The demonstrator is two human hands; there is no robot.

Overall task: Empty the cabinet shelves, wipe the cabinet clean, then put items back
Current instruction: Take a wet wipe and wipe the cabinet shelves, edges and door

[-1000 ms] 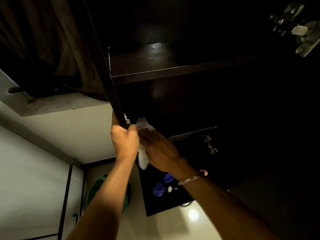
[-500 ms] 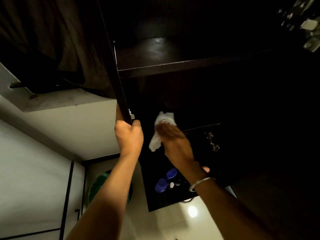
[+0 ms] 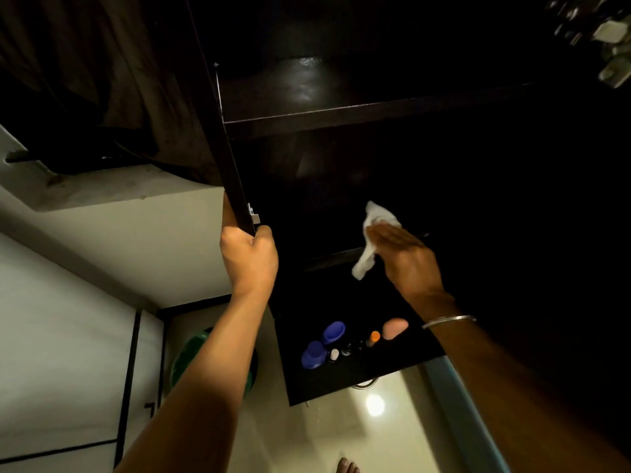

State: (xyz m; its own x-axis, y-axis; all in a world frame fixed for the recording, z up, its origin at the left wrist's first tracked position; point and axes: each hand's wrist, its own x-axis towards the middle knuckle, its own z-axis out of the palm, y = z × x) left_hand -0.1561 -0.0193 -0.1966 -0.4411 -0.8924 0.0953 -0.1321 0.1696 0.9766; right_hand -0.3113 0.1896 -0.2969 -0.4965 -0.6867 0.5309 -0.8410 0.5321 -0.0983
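Observation:
A dark wooden cabinet (image 3: 341, 110) fills the upper view, its shelves bare and in deep shadow. My left hand (image 3: 247, 257) grips the lower end of the cabinet's left side panel (image 3: 232, 172). My right hand (image 3: 406, 261) presses a white cloth (image 3: 370, 240) flat against the dark inner surface above the lower shelf edge, fingers straight. Part of the cloth hangs below my palm. A metal bangle (image 3: 447, 320) sits on my right wrist.
Below, a dark low surface (image 3: 341, 380) holds two blue caps (image 3: 322, 343), an orange-topped small bottle (image 3: 374, 337), a pink item (image 3: 394, 327) and small white things. A green bin (image 3: 191, 356) stands on the pale floor at left. Metal hinges (image 3: 607, 39) show top right.
My right hand has slid the cloth to the right along the cabinet's inside, away from my left hand. The left hand keeps its grip on the panel.

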